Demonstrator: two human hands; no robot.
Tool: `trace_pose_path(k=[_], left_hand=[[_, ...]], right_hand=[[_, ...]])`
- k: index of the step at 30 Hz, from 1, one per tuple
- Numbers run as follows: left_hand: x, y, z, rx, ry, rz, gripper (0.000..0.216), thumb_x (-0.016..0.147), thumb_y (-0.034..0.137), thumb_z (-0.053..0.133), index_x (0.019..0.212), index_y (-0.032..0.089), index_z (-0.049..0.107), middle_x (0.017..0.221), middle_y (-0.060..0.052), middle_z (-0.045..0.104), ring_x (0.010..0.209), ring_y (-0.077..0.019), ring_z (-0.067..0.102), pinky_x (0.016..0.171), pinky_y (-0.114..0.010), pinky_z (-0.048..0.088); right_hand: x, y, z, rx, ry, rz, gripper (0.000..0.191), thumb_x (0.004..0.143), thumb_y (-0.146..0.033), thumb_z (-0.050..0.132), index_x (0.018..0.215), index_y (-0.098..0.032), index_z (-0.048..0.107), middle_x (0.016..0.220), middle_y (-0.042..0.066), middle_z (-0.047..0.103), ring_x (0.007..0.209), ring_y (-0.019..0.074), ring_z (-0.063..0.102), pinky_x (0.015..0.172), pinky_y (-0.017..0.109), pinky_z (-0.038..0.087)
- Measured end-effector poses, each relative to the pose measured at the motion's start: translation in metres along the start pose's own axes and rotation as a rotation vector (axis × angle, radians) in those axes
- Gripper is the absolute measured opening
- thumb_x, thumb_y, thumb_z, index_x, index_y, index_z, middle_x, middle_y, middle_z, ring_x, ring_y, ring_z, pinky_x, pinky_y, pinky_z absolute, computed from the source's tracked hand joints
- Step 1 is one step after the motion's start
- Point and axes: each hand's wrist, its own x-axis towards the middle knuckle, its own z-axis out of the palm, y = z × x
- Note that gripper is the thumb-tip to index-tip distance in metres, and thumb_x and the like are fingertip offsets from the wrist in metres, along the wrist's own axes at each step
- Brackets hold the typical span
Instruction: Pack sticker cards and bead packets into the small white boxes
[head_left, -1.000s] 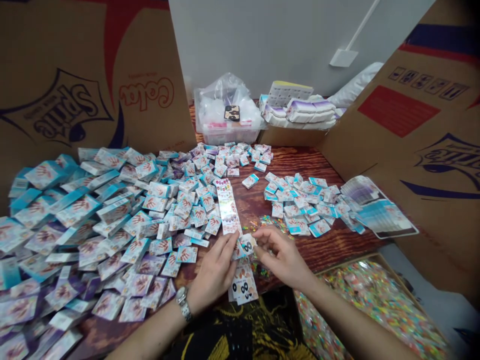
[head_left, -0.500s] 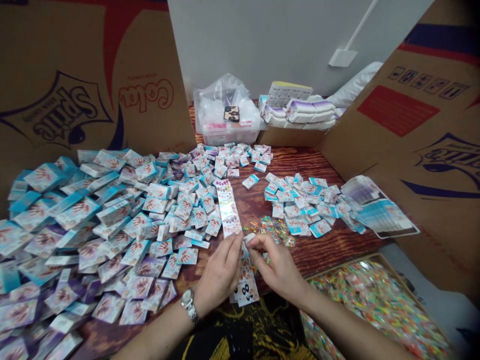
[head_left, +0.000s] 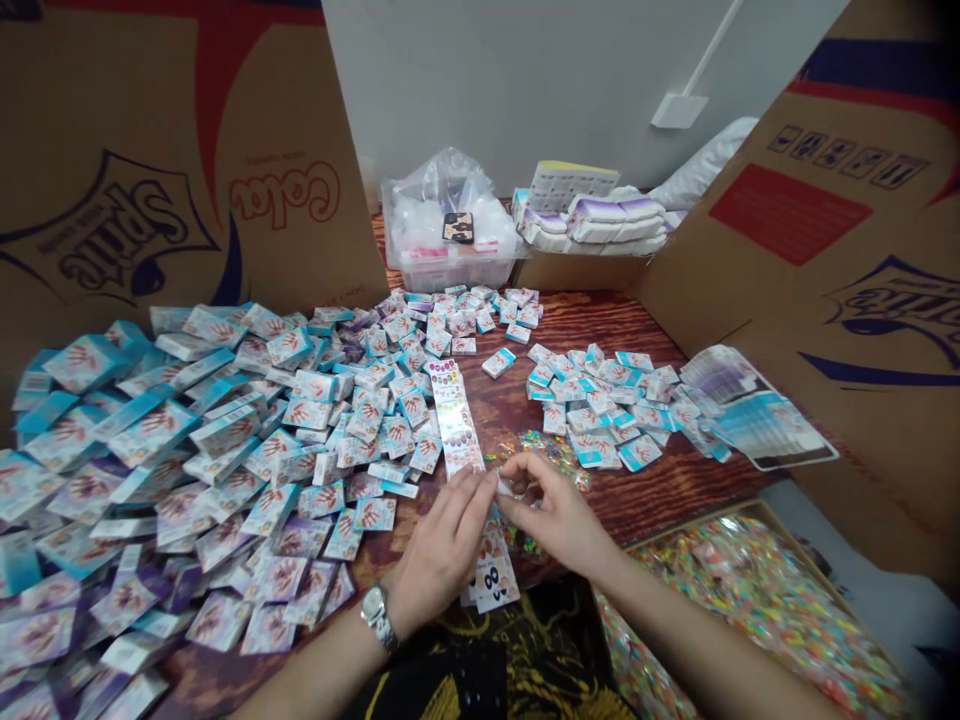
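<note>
Above the table's near edge my two hands meet at the fingertips. My right hand (head_left: 559, 515) pinches a small white piece (head_left: 505, 487), mostly covered by fingers, so its kind does not show. The fingers of my left hand (head_left: 439, 545) are pressed together against its left side. A long strip of printed stickers (head_left: 456, 420) lies just beyond my left fingers. Below the hands, sheets with black oval prints (head_left: 493, 580) hang at the table edge. Small clear packets of colourful bits (head_left: 551, 452) lie behind my right hand.
Small blue and purple printed boxes (head_left: 277, 500) cover the left side in a big heap; a smaller pile (head_left: 600, 400) lies right. Flat cards (head_left: 757, 410) fan out beside it. A carton of colourful packets (head_left: 750, 600) stands low right. Tall cardboard boxes (head_left: 292, 120) flank the table.
My right hand has shifted slightly, and its fingers have turned around the white piece. My left fingertips have moved a little right, closer to the right hand. The view has tilted slightly.
</note>
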Motion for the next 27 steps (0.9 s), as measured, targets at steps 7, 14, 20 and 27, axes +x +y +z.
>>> trace_pose_path(k=[7,14,20,27], left_hand=[[0.0,-0.004,-0.002,0.189,-0.098,0.149,0.063,0.085,-0.001,0.036,0.143,0.019,0.023,0.137,-0.016,0.042,0.136,-0.0307,0.025,0.097,-0.046,0.046],[0.012,0.002,-0.007,-0.088,0.034,-0.146,0.043,0.085,0.01,0.045,0.127,0.017,0.039,0.121,-0.014,0.05,0.111,-0.0215,0.052,0.093,-0.037,0.049],[0.013,0.005,-0.008,-0.127,0.041,-0.175,0.044,0.083,0.009,0.045,0.126,0.017,0.038,0.122,-0.014,0.05,0.117,-0.021,0.048,0.097,-0.037,0.045],[0.006,0.003,-0.001,0.121,0.065,-0.062,0.051,0.083,0.006,0.042,0.133,0.012,0.034,0.13,-0.019,0.047,0.123,-0.0245,0.045,0.098,-0.039,0.045]], right_hand=[[0.013,0.008,-0.006,0.142,-0.246,0.158,0.03,0.068,-0.01,0.063,0.091,-0.02,0.048,0.07,-0.007,0.045,0.057,0.0081,0.041,0.05,0.018,0.034],[-0.006,0.006,-0.008,-0.236,0.079,-0.253,0.014,0.087,-0.021,0.054,0.101,-0.022,0.057,0.106,0.008,0.055,0.1,0.021,0.054,0.082,0.035,0.048],[-0.013,0.004,0.006,-0.291,0.13,-0.347,0.019,0.089,-0.019,0.05,0.101,-0.022,0.064,0.113,0.01,0.054,0.108,0.0229,0.053,0.091,0.038,0.046],[-0.005,0.007,0.023,0.283,0.251,0.069,0.02,0.083,-0.029,0.061,0.101,-0.021,0.057,0.088,0.003,0.063,0.08,0.0157,0.061,0.072,0.028,0.052]])
